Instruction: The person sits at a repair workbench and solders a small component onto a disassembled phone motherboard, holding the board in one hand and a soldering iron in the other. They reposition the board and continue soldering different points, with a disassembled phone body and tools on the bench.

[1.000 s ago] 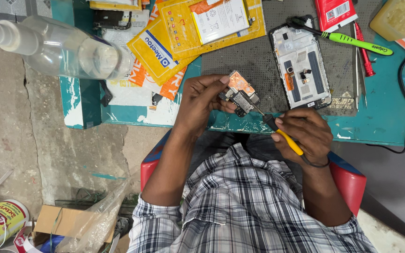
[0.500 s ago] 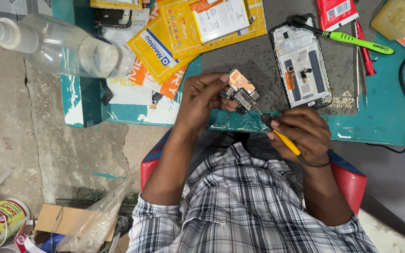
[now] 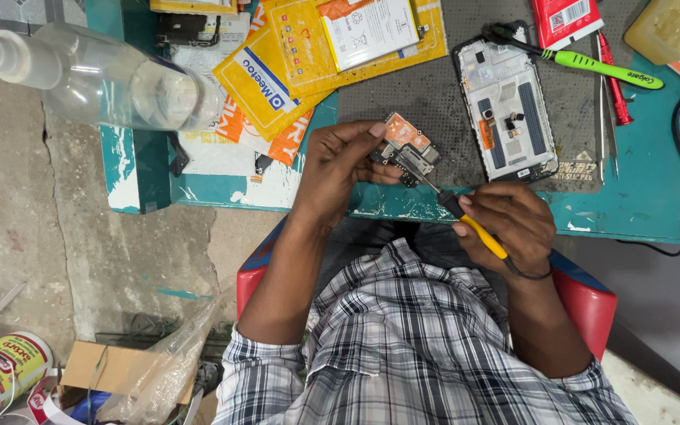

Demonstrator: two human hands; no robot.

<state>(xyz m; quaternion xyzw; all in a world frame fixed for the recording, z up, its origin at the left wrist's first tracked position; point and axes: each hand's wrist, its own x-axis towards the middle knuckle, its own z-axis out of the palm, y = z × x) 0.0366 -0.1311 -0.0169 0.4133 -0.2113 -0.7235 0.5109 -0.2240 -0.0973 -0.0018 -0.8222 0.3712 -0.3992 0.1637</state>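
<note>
The small circuit board (image 3: pixel 404 147), dark with an orange patch at its far end, was held just above the near edge of the teal surface (image 3: pixel 639 206), to the left of the opened phone body (image 3: pixel 507 110). It looked light, thin and stiff, and by my judgement fragile: its faces carry fine parts, so the edges are the safe place to take it. The left hand (image 3: pixel 340 169) did just that, its grip closed on the board's left edge with the thumb lying over the top. The right hand (image 3: pixel 505 224) had its grip closed round a yellow-handled screwdriver (image 3: pixel 466 219), held like a pen, with the thin metal tip touching the board's near right corner. A slip of that tip could scratch the board or lever it out of the fingers, so a light, steady pressure seemed called for.

Beyond the phone body lay a green toothbrush (image 3: pixel 604 67) and a red-handled tool (image 3: pixel 614 83). Left of the phone body sat yellow and orange packets (image 3: pixel 293 75), and further left a clear plastic bottle (image 3: pixel 112 75) on its side.
</note>
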